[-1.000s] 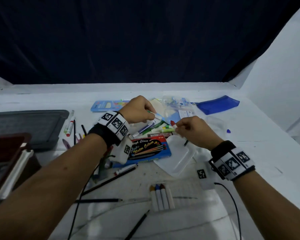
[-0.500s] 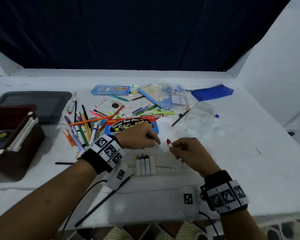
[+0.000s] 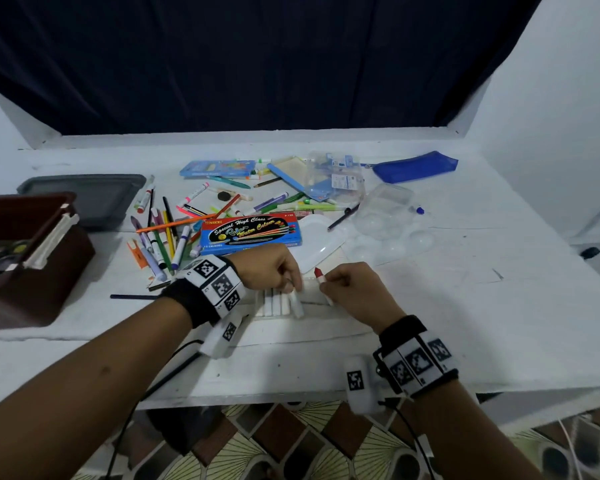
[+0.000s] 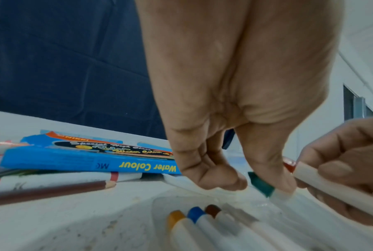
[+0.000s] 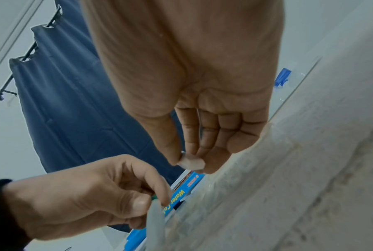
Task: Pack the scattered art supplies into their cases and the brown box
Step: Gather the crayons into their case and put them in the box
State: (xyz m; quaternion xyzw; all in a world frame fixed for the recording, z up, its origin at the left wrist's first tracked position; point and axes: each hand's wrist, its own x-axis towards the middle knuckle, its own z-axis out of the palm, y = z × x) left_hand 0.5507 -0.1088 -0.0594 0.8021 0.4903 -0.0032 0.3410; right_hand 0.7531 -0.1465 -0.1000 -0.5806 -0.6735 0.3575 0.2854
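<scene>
A clear flat marker case (image 3: 326, 301) lies near the table's front edge with three white markers in it, capped yellow, blue and brown (image 4: 194, 215). My left hand (image 3: 291, 285) pinches a green-capped white marker (image 4: 263, 186) and holds it low over the case, just right of those three. My right hand (image 3: 329, 284) grips a red-capped white marker (image 3: 319, 274) a little right of the left hand, above the case. The brown box (image 3: 32, 271) stands open at the far left.
A blue water colour box (image 3: 250, 233) lies just behind my hands, with a heap of pens and pencils (image 3: 163, 237) to its left. A grey lid (image 3: 84, 199), a white tray (image 3: 321, 242), a clear palette (image 3: 385, 223) and a blue pouch (image 3: 416, 166) sit farther back.
Both hands came back from the pile at the table's middle to the clear case at the front, each carrying a marker. The left hand has lowered its marker to the case.
</scene>
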